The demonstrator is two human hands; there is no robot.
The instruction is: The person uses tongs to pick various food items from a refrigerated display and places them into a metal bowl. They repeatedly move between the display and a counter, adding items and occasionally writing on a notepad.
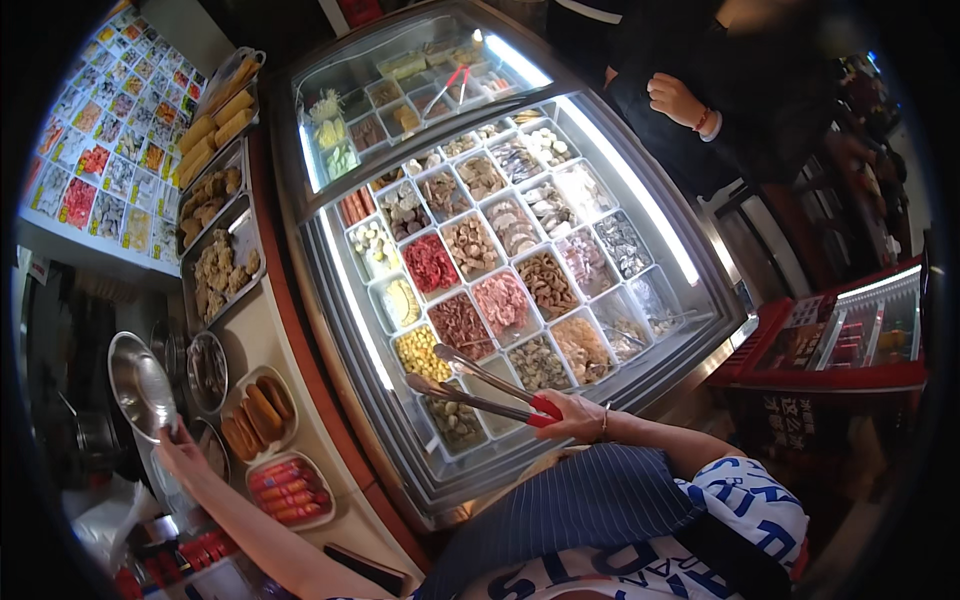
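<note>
My left hand (180, 452) grips the lower rim of a shiny metal bowl (140, 385), held tilted at the left beside the counter. No food can be made out in the bowl. In my right hand (570, 415) is a pair of metal tongs (488, 402) with red grips. Their jaws are spread apart, with nothing between them, over the near left bins of a lit display case (462, 492). Closest to the tips lie a bin of yellow corn kernels (416, 350) and a bin of greyish shellfish (455, 420).
Several bins of meat and seafood fill the case, and its far part lies under glass with other red-tipped tongs (448, 90). Left of it, trays hold buns (258, 418), red-wrapped sausages (290, 490) and fried pieces (222, 268). A person's hand (676, 100) shows beyond; a red freezer (820, 375) stands right.
</note>
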